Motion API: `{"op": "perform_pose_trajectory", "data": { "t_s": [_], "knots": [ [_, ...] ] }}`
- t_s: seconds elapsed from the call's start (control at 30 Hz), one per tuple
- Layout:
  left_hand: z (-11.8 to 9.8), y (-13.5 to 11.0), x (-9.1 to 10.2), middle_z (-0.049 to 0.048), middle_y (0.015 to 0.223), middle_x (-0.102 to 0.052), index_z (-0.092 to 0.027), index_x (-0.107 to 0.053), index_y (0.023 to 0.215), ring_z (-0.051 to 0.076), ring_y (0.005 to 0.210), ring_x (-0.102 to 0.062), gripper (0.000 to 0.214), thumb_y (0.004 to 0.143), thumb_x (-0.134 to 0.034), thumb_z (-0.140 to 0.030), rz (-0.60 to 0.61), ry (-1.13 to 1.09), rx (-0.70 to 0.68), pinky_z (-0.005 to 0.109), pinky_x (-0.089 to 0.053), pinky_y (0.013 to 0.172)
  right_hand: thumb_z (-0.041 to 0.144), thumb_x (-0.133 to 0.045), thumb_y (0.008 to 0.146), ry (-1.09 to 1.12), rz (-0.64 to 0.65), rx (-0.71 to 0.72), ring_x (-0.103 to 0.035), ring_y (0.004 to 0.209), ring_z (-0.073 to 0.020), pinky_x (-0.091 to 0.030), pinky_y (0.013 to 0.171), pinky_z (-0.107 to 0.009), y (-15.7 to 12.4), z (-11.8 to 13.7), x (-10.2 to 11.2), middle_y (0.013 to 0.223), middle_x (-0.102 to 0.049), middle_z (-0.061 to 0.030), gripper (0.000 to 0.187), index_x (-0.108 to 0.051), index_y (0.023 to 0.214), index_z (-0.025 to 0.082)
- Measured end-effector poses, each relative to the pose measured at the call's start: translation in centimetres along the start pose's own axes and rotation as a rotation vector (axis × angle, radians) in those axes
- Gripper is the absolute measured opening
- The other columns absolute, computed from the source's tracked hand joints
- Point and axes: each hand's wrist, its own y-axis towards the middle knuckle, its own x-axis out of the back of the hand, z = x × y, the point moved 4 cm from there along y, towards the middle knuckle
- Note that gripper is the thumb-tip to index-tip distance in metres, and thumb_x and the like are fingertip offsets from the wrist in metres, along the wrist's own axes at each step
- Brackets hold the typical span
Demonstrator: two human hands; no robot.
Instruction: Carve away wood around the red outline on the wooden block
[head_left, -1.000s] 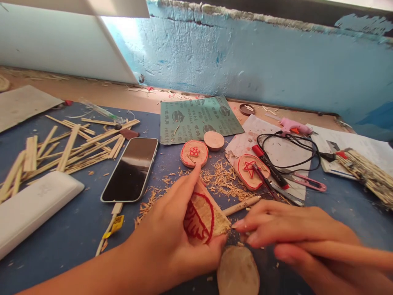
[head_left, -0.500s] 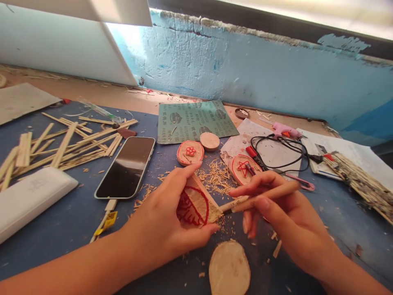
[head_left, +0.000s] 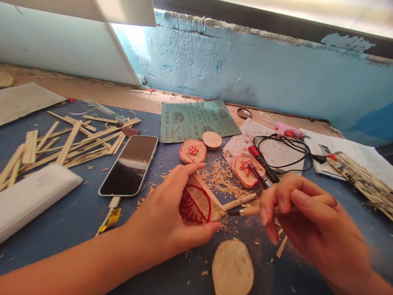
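My left hand (head_left: 166, 209) is closed around a wooden block (head_left: 219, 213) with a red leaf outline on its top face; part of the drawing lies behind the fingers. In my right hand (head_left: 310, 217), curled fingers hold a carving tool (head_left: 251, 211) by its pale wooden handle. Its dark metal tip points left, close to the block's right corner; whether they touch I cannot tell. A second wooden-handled tool (head_left: 239, 202) lies on the table just behind it. Nearer me rests a plain wood slice (head_left: 233, 268). Wood shavings (head_left: 222, 178) are scattered behind the block.
Beyond lie a red-flower slice (head_left: 193, 151), a red-star slice (head_left: 242, 174), a plain round slice (head_left: 211, 140) and green sandpaper (head_left: 196, 121). A phone (head_left: 129, 166), white case (head_left: 39, 196) and wood sticks (head_left: 73, 143) are left. Right are a black cable (head_left: 282, 151) and pink glue gun (head_left: 288, 130).
My right hand has drawn back to the right and turned, so the tool now lies lower with its metal tip showing. My left hand keeps its hold on the block.
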Motion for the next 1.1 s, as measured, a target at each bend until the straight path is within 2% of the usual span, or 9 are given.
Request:
{"op": "perform_pose_trajectory", "data": {
  "t_s": [0.27, 0.37, 0.5, 0.63, 0.7, 0.83, 0.93, 1.0, 1.1],
  "knots": [
    [0.2, 0.0, -0.1, 0.0051, 0.133, -0.061, -0.035, -0.04, 0.15, 0.029, 0.116, -0.067, 0.091, 0.074, -0.089, -0.05, 0.009, -0.026, -0.023, 0.047, -0.056, 0.102, 0.033, -0.062, 0.103, -0.017, 0.005, -0.021, -0.066, 0.072, -0.0149, -0.058, 0.064, -0.019, 0.0, 0.6, 0.1, 0.08, -0.074, -0.0039, 0.022, -0.074, 0.086, 0.023],
    [0.3, 0.0, -0.2, 0.0052, 0.132, -0.062, -0.036, -0.04, 0.15, 0.029, 0.113, -0.068, 0.091, 0.074, -0.089, -0.051, 0.019, -0.031, -0.057, 0.048, -0.058, 0.1, 0.031, -0.062, 0.102, -0.002, 0.04, -0.027, -0.066, 0.072, -0.0152, -0.056, 0.065, -0.02, 0.0, 0.7, 0.1, 0.08, -0.074, -0.0045, 0.021, -0.073, 0.087, 0.022],
    [0.3, -0.1, -0.3, 0.0066, 0.136, -0.061, -0.035, -0.04, 0.15, 0.03, 0.113, -0.069, 0.092, 0.073, -0.089, -0.051, 0.044, -0.044, -0.024, 0.05, -0.057, 0.102, 0.031, -0.062, 0.102, 0.023, 0.099, -0.089, -0.064, 0.073, -0.0157, -0.054, 0.064, -0.021, 0.3, 0.5, 0.2, 0.082, -0.075, -0.0056, 0.019, -0.072, 0.088, 0.021],
    [0.1, 0.0, -0.3, 0.0075, 0.137, -0.062, -0.033, -0.043, 0.149, 0.03, 0.113, -0.069, 0.092, 0.072, -0.089, -0.051, 0.054, -0.04, -0.033, 0.049, -0.058, 0.102, 0.035, -0.065, 0.101, 0.013, 0.157, -0.197, -0.067, 0.073, -0.016, -0.055, 0.064, -0.023, 0.6, 0.2, 0.4, 0.1, -0.081, -0.0102, 0.02, -0.071, 0.089, 0.021],
    [0.3, 0.0, -0.2, 0.0077, 0.138, -0.062, -0.032, -0.044, 0.15, 0.031, 0.117, -0.068, 0.091, 0.072, -0.089, -0.05, 0.052, -0.034, -0.007, 0.048, -0.057, 0.104, 0.035, -0.065, 0.102, -0.037, 0.147, -0.203, -0.07, 0.07, -0.0145, -0.058, 0.062, -0.023, 0.9, 0.3, 0.8, 0.112, -0.08, -0.0098, 0.019, -0.073, 0.091, 0.022],
    [0.7, 0.2, -0.1, 0.0088, 0.147, -0.059, -0.033, -0.04, 0.153, 0.034, 0.127, -0.065, 0.096, 0.073, -0.088, -0.052, 0.043, -0.001, -0.037, 0.05, -0.055, 0.107, 0.033, -0.075, 0.099, -0.277, 0.136, -0.271, -0.078, 0.076, -0.0154, -0.063, 0.067, -0.019, 1.5, 0.8, 2.3, 0.096, -0.083, -0.0063, 0.01, -0.078, 0.101, 0.024],
    [0.8, 0.4, 0.0, 0.0098, 0.155, -0.054, -0.032, -0.037, 0.155, 0.035, 0.135, -0.061, 0.097, 0.075, -0.087, -0.057, 0.051, 0.03, -0.064, 0.051, -0.053, 0.11, 0.034, -0.084, 0.092, -0.395, 0.114, -0.382, -0.082, 0.085, -0.0195, -0.066, 0.075, -0.021, 1.6, 1.0, 3.3, 0.099, -0.086, -0.0085, 0.017, -0.081, 0.105, 0.023],
    [0.6, 0.6, 0.1, 0.0117, 0.151, -0.057, -0.028, -0.042, 0.152, 0.034, 0.132, -0.062, 0.084, 0.083, -0.079, -0.06, 0.069, 0.028, -0.082, 0.05, -0.054, 0.107, 0.04, -0.084, 0.092, -0.442, 0.153, -0.432, -0.082, 0.083, -0.0206, -0.067, 0.072, -0.023, 1.4, 0.9, 3.2, 0.097, -0.086, -0.0079, 0.024, -0.082, 0.109, 0.023],
    [0.2, 0.9, 0.2, 0.0102, 0.126, -0.069, -0.024, -0.054, 0.138, 0.03, 0.112, -0.07, 0.051, 0.099, -0.06, -0.056, 0.095, 0.036, -0.121, 0.046, -0.057, 0.092, 0.049, -0.071, 0.1, -0.604, 0.301, -0.455, -0.078, 0.065, -0.0176, -0.063, 0.054, -0.021, 0.5, 0.5, 2.1, 0.083, -0.083, -0.0036, 0.032, -0.081, 0.12, 0.027]
  ]
}}
